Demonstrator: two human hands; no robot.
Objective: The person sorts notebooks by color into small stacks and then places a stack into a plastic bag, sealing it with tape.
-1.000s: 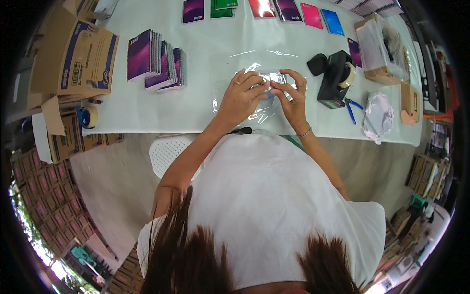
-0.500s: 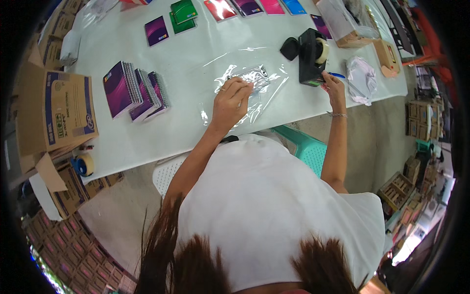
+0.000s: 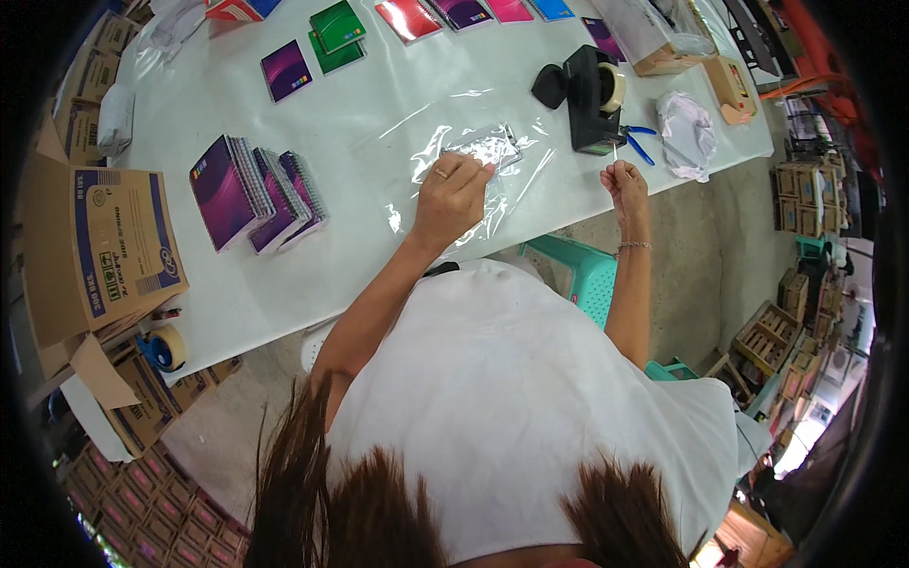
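Note:
My left hand rests with curled, closed fingers on clear plastic film spread over the table. Under the shiny film, at the fingertips, lies a small flat greyish item; glare hides its kind. My right hand pinches the end of a short strip of tape running from the black tape dispenser. A roll of tape sits in that dispenser. Close to its right side lies a blue-handled tool, like small pliers or snips.
Purple spiral notebooks are stacked at left. More notebooks in green, red and other colours line the far side. An open carton stands at the left edge. Crumpled white paper and a clear bin are at right.
My right hand has drawn back from the dispenser toward me, pulling a tape strip out. More of the blue-handled tool shows. The left hand stays on the film.

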